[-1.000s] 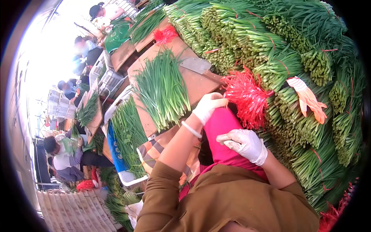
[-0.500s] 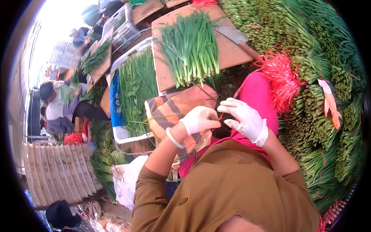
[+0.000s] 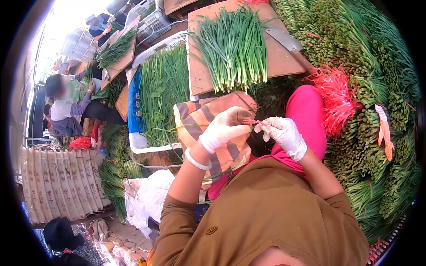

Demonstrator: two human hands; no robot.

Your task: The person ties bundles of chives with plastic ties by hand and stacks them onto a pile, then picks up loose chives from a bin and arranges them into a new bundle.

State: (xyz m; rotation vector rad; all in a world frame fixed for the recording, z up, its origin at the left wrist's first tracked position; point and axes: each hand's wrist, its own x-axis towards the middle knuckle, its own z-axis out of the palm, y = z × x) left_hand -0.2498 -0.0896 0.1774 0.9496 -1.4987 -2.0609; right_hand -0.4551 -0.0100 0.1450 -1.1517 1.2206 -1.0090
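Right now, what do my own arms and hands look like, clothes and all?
Your left hand wears a pale glove with a pinkish cuff, and a smooth white bangle circles that wrist. Your right hand wears a thin, wrinkled white glove. Both forearms are bare below brown sleeves, the left and right matching in colour.

Near the dial's centre, a thin, plastic-looking red strip (image 3: 254,122) meets smooth, thin gloves (image 3: 286,138). At one o'clock, a smooth metal blade (image 3: 283,39) tops a matt, wood-like board (image 3: 283,61); at half past two, glossy plastic strands (image 3: 335,99); at five, matt cloth garment (image 3: 266,208).
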